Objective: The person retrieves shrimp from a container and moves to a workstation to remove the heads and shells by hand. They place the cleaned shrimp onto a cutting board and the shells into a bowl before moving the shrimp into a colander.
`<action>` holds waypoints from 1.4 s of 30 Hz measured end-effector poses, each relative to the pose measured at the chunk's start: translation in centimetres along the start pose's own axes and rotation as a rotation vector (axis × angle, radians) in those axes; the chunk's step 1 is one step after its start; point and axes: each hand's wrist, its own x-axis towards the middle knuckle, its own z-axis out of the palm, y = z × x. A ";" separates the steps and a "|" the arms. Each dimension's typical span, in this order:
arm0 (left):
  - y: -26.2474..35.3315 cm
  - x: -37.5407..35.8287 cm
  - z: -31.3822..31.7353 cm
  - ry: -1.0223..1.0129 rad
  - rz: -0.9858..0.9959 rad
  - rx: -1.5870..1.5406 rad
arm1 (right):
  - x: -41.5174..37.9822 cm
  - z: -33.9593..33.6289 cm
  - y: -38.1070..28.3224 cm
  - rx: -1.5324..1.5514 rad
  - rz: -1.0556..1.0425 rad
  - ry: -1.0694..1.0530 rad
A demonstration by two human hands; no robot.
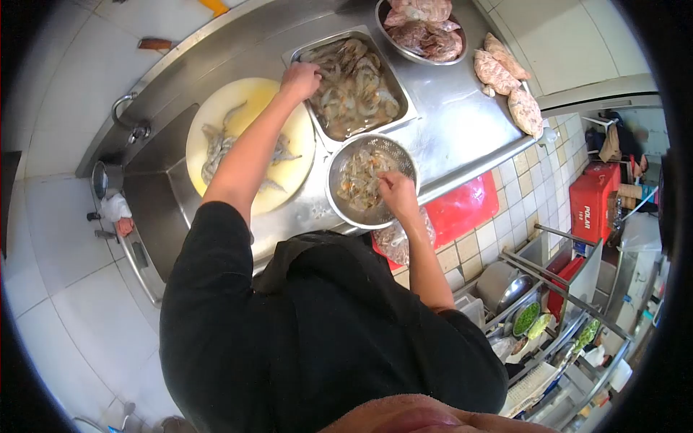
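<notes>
My left hand (300,81) is at the left rim of a rectangular metal tray (410,113), fingers curled together. The tray holds many raw shrimp (357,90) in liquid. Over a round perforated metal colander (334,206), my right hand (398,193) has its fingertips pinched together. Inside that colander lie shrimp shells and heads (361,180). What either hand grips, if anything, is too small to make out. Left of the tray is a round, yellowish cutting board (249,198), with several grey shrimp (213,151) on it, partly behind my left forearm.
A metal bowl of raw meat (426,32) stands at the back, with wrapped meat packages (498,72) to its right. The sink basin (148,209) and faucet (137,130) are at the left. A red board (469,206) and a bag (404,238) sit below the counter's edge.
</notes>
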 end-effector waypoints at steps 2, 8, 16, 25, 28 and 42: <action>-0.7 3.0 2.2 0.137 0.058 -0.023 | -0.1 -0.2 -0.1 0.005 0.011 0.004; -0.9 5.4 4.9 0.057 0.189 0.101 | -0.8 -0.6 0.3 0.038 0.090 -0.027; -0.9 3.8 4.9 -0.084 0.143 -0.010 | 0.7 -0.6 -0.7 0.068 0.046 -0.043; 4.0 -8.2 1.5 0.124 0.134 -0.554 | 6.0 -0.1 -5.4 0.818 0.297 0.061; 7.0 -14.0 4.3 0.249 0.231 -0.541 | 7.0 1.7 -6.6 1.028 0.280 0.039; 6.5 -19.2 10.0 -0.277 0.160 -0.949 | -0.2 1.3 -3.4 0.552 0.204 -0.051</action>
